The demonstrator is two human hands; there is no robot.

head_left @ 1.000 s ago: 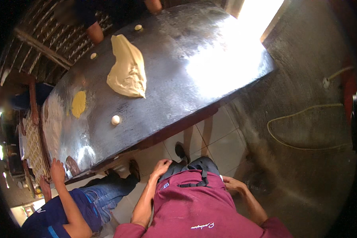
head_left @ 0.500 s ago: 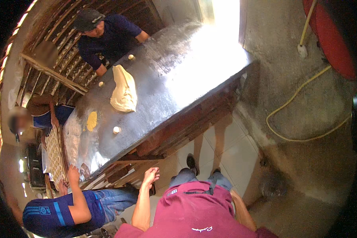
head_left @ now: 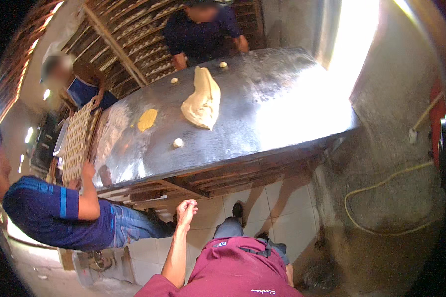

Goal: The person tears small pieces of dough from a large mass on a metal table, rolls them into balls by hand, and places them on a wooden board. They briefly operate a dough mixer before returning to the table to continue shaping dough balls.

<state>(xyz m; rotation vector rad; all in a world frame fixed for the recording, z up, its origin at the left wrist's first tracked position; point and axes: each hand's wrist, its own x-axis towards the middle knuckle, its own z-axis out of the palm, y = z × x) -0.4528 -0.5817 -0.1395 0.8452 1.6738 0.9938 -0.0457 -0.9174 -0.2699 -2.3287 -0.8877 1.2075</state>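
Observation:
My left hand is raised in front of my maroon shirt, short of the table's near edge. Its fingers are curled closed and nothing shows in them. Only a sliver of my right hand or wrist appears beside my hip, with the fingers hidden. On the dark metal-topped table lies a large pale mass of dough. Left of it is a flat yellow patch. A small dough ball sits near the front, and two more, one a dough ball, lie toward the far edge.
A person in blue stands left, one hand at a tray of ring-shaped pieces. Another person is at the tray's far end; a third leans behind the table. Loaded racks stand behind. A yellow hose hangs right.
My view has swung left, shifting the table rightward in the picture. My left hand stays curled; my right forearm has mostly dropped out of sight. The person behind the table has straightened somewhat.

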